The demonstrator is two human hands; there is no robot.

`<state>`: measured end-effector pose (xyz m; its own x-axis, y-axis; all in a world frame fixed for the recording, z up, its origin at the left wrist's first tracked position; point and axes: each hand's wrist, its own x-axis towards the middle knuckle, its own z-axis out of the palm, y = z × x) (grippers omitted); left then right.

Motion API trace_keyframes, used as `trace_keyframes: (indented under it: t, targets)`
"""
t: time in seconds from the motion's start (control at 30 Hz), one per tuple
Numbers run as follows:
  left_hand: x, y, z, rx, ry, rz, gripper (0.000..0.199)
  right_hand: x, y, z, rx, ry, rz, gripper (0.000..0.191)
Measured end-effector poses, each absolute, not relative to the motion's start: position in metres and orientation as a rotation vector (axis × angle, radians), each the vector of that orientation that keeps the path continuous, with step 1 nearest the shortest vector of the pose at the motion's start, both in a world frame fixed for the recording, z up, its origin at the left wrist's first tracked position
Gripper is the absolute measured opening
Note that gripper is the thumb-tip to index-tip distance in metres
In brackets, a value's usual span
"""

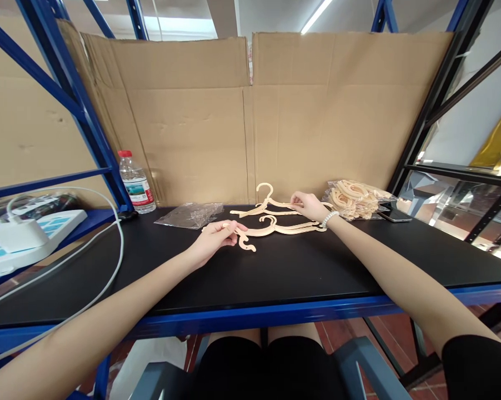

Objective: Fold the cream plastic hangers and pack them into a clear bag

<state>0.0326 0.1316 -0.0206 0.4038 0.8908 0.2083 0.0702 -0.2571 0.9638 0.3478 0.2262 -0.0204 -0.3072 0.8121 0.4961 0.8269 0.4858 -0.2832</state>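
Near the middle of the black table, my left hand (219, 239) is closed on a cream hanger (246, 243), whose hook end hangs out to the right of the fingers. Further back, my right hand (311, 205) pinches the right part of another cream hanger (264, 195), its hook pointing up and away from me. Between the two hands and slightly nearer to me lie more cream hangers (294, 229), close together with their hooks overlapping. The fingertips of my right hand are partly hidden.
A clear plastic bag (190, 215) lies at the back left, beside a red-capped bottle (137, 183). Bagged hangers (354, 199) and a phone (394, 215) are at the back right. A power strip (46, 244) with a white cable occupies the left side. Cardboard (192, 122) stands behind.
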Motion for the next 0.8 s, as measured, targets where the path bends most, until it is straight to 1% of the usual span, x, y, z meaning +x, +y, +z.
trace_keyframes:
  t: [0.17,0.27,0.3,0.37,0.43,0.5,0.63,0.8]
  targets:
    - [0.033,0.132,-0.019,1.523,0.75,1.128,0.041,0.361,0.205,-0.001,-1.218,-2.1,0.131,0.023]
    - [0.032,0.131,-0.018,1.521,0.701,1.173,0.041,0.365,0.191,0.009,-1.225,-2.117,0.215,0.021]
    - [0.032,0.131,-0.018,1.524,0.695,1.172,0.04,0.364,0.186,0.012,-1.24,-2.129,0.215,0.023]
    - [0.032,0.129,-0.017,1.517,0.698,1.157,0.044,0.362,0.179,0.018,-1.273,-2.154,0.196,0.03]
    - [0.032,0.128,-0.016,1.5,0.708,1.134,0.054,0.359,0.174,0.021,-1.297,-2.166,0.209,0.033]
    - [0.032,0.127,-0.014,1.485,0.717,1.114,0.059,0.355,0.169,0.023,-1.288,-2.165,0.264,0.03]
    - [0.032,0.126,-0.011,1.446,0.722,1.091,0.06,0.347,0.159,0.023,-1.182,-2.176,0.367,0.022]
    - [0.032,0.127,-0.011,1.364,0.697,1.022,0.047,0.339,0.143,0.022,-1.176,-2.195,0.496,0.016]
